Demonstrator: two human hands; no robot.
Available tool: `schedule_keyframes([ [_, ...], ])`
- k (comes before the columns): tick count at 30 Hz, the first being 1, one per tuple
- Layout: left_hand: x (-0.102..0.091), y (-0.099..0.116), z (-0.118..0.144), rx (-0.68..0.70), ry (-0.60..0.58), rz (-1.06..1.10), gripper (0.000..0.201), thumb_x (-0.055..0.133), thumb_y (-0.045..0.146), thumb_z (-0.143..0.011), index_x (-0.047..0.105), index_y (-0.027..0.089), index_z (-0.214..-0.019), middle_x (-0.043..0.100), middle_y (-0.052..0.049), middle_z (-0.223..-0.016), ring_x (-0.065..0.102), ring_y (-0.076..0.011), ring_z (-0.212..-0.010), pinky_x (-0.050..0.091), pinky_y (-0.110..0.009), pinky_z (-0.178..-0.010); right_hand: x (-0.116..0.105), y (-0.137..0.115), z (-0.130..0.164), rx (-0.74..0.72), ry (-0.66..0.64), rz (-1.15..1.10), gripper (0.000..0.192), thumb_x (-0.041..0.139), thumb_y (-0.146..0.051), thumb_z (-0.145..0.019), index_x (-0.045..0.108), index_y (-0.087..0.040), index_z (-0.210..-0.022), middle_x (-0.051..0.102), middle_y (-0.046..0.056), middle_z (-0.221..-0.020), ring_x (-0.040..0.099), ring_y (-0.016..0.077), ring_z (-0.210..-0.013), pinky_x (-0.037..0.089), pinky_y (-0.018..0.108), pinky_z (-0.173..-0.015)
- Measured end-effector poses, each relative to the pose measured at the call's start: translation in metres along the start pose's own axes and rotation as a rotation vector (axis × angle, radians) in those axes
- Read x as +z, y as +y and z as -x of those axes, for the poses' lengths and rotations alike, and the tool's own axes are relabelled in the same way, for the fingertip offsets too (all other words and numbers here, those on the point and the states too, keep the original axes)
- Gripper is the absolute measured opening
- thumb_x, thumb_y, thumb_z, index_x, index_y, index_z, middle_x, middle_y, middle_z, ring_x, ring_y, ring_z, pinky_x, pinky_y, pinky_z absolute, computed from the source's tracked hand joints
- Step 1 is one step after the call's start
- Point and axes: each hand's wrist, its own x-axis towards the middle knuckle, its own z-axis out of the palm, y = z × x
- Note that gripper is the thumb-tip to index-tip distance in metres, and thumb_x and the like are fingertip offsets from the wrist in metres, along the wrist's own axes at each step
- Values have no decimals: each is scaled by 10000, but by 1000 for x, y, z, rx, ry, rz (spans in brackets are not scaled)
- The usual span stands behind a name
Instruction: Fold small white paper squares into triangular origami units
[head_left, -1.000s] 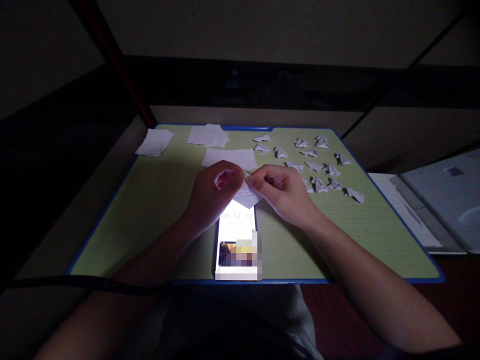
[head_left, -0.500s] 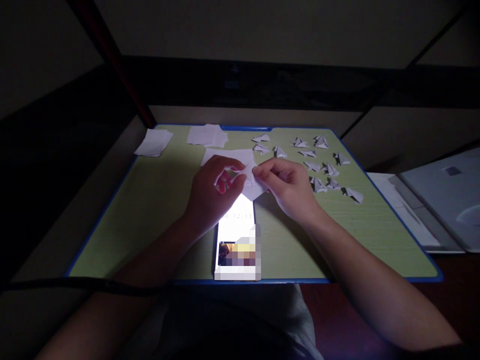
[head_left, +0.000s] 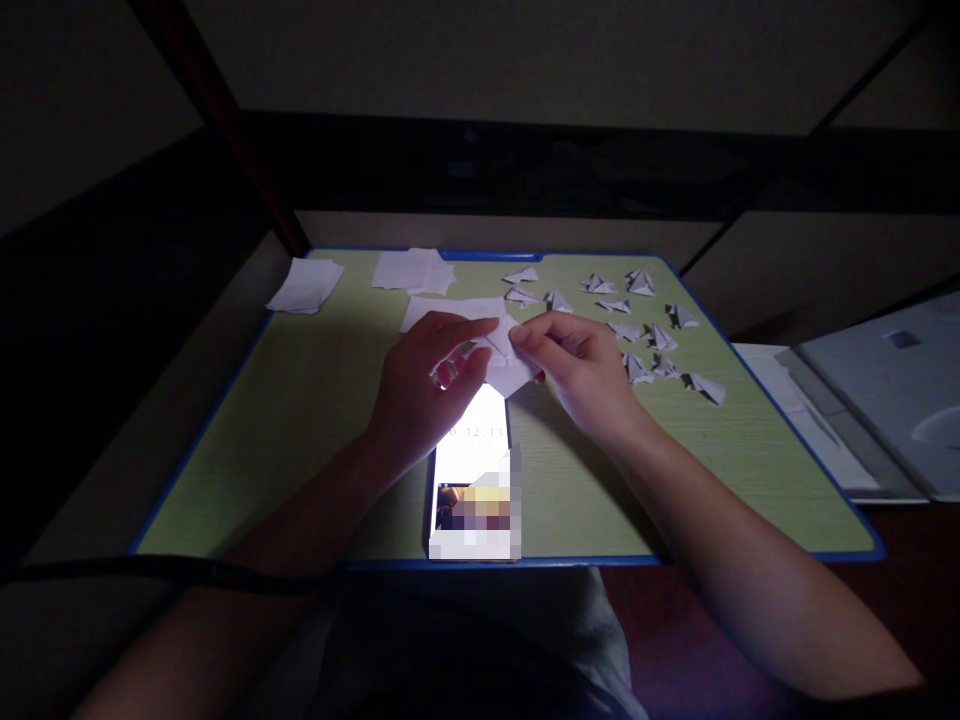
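Observation:
A small piece of folded white paper (head_left: pixel 508 378) is held above the top end of a lit phone (head_left: pixel 469 460). My right hand (head_left: pixel 581 365) pinches its right side between thumb and forefinger. At the left side of the paper is my left hand (head_left: pixel 431 370), its fingers curled, with thumb and forefinger tips against the paper and a gap between them. The curled fingers behind are partly hidden. Creases and a pointed lower end show on the held paper. Behind it, a flat white sheet (head_left: pixel 427 312) lies on the green table (head_left: pixel 300 430).
Several small folded paper shapes (head_left: pixel 658 336) are spread over the back right of the table. Stacks of white paper lie at the back left (head_left: pixel 306 285) and back middle (head_left: pixel 409 270). A dark cable (head_left: pixel 187 570) crosses the front left edge. A pale box (head_left: pixel 892 390) stands to the right.
My left forefinger has stretched a little further over the paper, and its gap from the thumb is wider. The right hand keeps its pinch, shifted very slightly.

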Motion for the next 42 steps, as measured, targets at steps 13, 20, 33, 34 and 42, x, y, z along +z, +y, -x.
schedule_keyframes([
  [13,-1,3,0,-112,-7,97,197,610,132,-870,701,167,-1042,691,-58,-1008,618,-87,-679,541,-212,-563,0,0,0,-2,9,2,259,685,-338,-811,602,-185,-620,502,-39,-536,405,86,-505,283,264,-495],
  [20,-1,1,-1,-19,14,20,208,616,121,-868,709,190,-1040,691,-34,-935,600,-78,-664,517,-194,-549,0,-1,0,-1,17,18,243,673,-336,-809,623,-177,-632,518,-32,-544,426,94,-515,299,262,-500],
  [33,-1,-1,-1,47,26,-15,217,622,92,-859,693,191,-1038,679,-34,-925,589,-79,-665,513,-206,-548,0,2,-1,37,13,-3,259,677,-371,-792,620,-172,-638,522,-33,-550,419,90,-512,299,260,-497],
  [34,-1,1,-1,17,27,2,197,624,90,-853,692,188,-1010,681,-37,-934,597,-81,-669,515,-207,-545,0,3,0,37,10,3,262,675,-374,-798,621,-171,-643,521,-32,-555,418,90,-515,296,259,-496],
  [42,-1,3,-1,-34,38,-4,121,649,93,-821,657,175,-911,674,-33,-940,609,-82,-652,515,-210,-530,2,5,2,30,-12,56,245,670,-359,-813,635,-163,-670,542,-21,-570,436,95,-529,296,252,-491],
])
